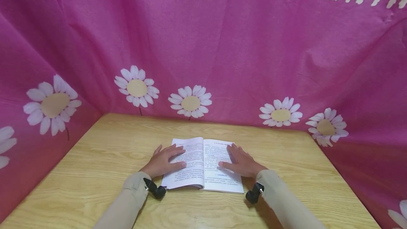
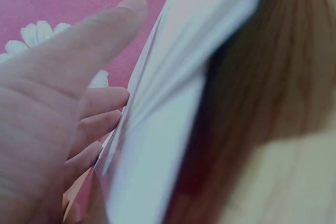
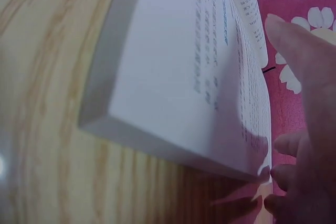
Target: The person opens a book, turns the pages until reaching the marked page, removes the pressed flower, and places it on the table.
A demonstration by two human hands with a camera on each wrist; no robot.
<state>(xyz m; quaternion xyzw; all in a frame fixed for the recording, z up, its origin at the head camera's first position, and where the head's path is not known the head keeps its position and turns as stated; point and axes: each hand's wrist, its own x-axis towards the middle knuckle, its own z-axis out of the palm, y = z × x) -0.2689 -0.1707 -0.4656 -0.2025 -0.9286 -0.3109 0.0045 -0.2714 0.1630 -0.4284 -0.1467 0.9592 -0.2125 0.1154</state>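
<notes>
An open book (image 1: 219, 183) with printed white pages lies on the table in the head view, its spine running away from me. My left hand (image 1: 165, 162) rests over the outer side of the left page, fingers spread and thumb toward the middle. On the other side my right hand (image 1: 243, 162) lies over the outer edge of the right page, its fingers extended. In the left wrist view, fingertips touch the page edges (image 2: 152, 145), which fan apart slightly. The right wrist view shows the thick block of pages (image 3: 163, 98) and the right thumb (image 3: 294, 40) raised above it.
The wooden table (image 1: 105, 151) spreads around the book on all sides. A pink cloth (image 1: 222, 45) printed with white daisies hangs behind and along both sides. Black wrist cameras (image 1: 155, 188) sit on both light sleeves (image 1: 286, 200).
</notes>
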